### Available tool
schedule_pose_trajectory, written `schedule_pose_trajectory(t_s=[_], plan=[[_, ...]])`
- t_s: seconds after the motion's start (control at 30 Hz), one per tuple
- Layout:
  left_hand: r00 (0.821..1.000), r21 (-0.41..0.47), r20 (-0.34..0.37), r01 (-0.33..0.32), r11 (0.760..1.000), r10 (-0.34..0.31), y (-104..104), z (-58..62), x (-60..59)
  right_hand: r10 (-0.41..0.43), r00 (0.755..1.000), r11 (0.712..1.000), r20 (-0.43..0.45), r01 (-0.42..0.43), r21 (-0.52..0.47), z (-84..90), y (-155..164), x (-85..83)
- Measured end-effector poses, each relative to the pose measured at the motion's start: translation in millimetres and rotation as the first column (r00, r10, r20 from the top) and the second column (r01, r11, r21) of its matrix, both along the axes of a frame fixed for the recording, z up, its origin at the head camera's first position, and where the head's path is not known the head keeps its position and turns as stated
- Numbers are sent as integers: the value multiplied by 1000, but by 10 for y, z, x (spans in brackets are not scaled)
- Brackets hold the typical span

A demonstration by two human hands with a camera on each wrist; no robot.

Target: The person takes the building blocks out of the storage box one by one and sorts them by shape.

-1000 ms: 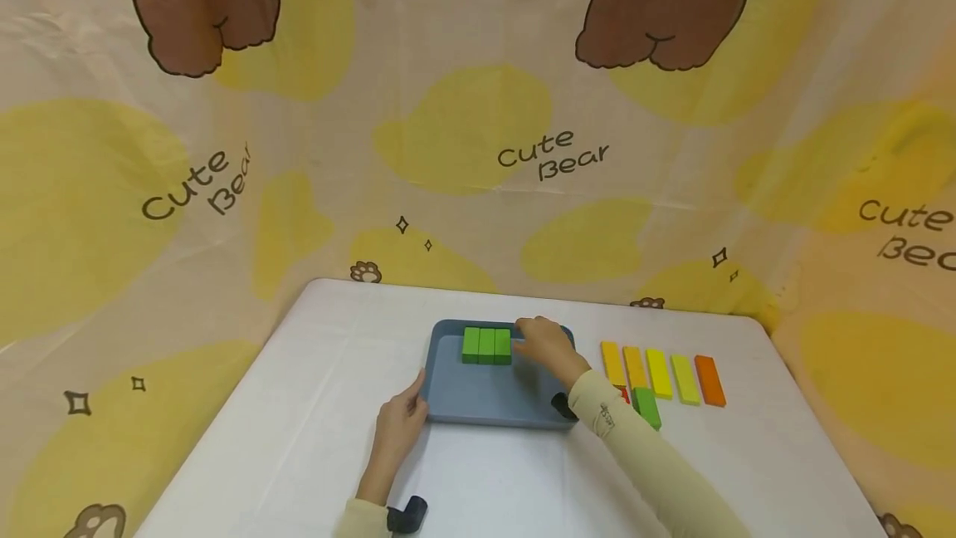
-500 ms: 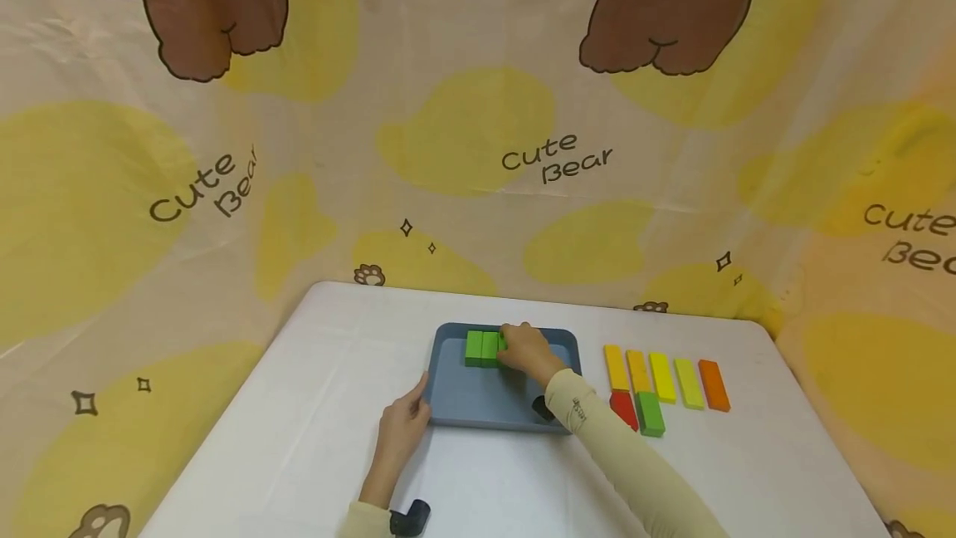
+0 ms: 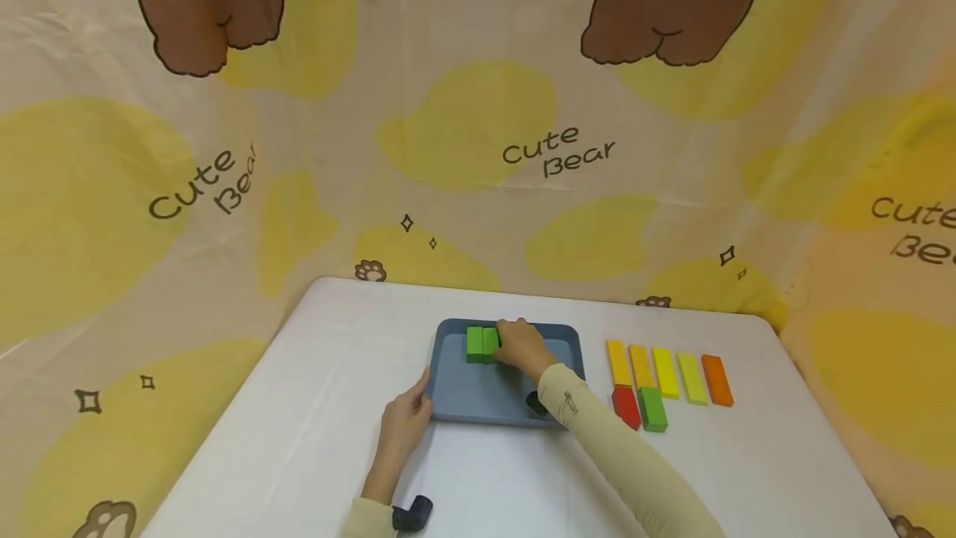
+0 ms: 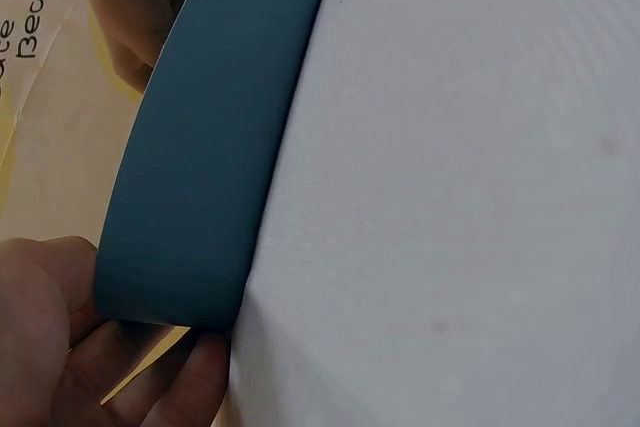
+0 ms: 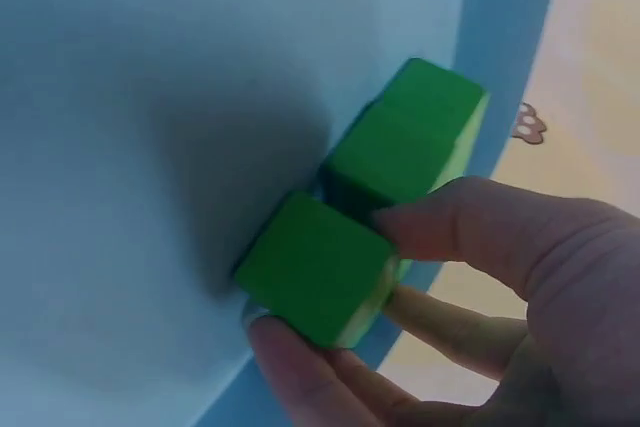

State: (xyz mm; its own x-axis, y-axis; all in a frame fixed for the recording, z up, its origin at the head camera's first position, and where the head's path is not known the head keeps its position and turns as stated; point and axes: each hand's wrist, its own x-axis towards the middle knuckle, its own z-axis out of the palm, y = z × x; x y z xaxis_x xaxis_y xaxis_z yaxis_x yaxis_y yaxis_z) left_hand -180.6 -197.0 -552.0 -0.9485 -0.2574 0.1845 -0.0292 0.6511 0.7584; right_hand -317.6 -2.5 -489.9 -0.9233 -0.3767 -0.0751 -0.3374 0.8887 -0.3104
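Observation:
My right hand (image 3: 524,349) is over the back of the blue-grey tray (image 3: 485,419). In the right wrist view its thumb and fingers pinch a green block (image 5: 315,267), set slightly apart from two other green blocks (image 5: 408,132) that touch side by side. From the head view those two blocks (image 3: 482,344) show, while the pinched one is hidden behind my hand. My left hand (image 3: 405,422) grips the tray at its front left corner; the left wrist view has the fingers (image 4: 200,382) against the tray's outer wall (image 4: 200,147).
Right of the tray lies a row of flat blocks: two yellow-orange (image 3: 619,364), a yellow (image 3: 665,372), a yellow-green (image 3: 692,378) and an orange one (image 3: 718,379). Before them are a red block (image 3: 626,407) and a green block (image 3: 653,409). A printed curtain (image 3: 463,231) hangs behind the white table (image 3: 336,355).
My right hand has moved left onto the rightmost green block of the three and now pinches it. The left hand has stayed at the tray's corner.

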Motion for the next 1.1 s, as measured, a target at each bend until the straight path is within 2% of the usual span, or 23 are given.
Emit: schedule_pose_trajectory(t_s=[0.17,0.33,0.83,1.1], plan=[[1000,4,12,3,1000,-3,7,15,12,4,999,1000,-48,-4,3,-67,38,-18],[1000,33,13,12,999,-13,7,20,4,2,999,1000,-46,-2,-15,-66,49,-21],[1000,6,-7,8,1000,-8,12,-13,4,6,999,999,-52,-7,-34,-99,65,-29],[1000,12,-11,0,1000,1,14,-15,8,21,999,995,-45,-25,-97,-54,118,33]])
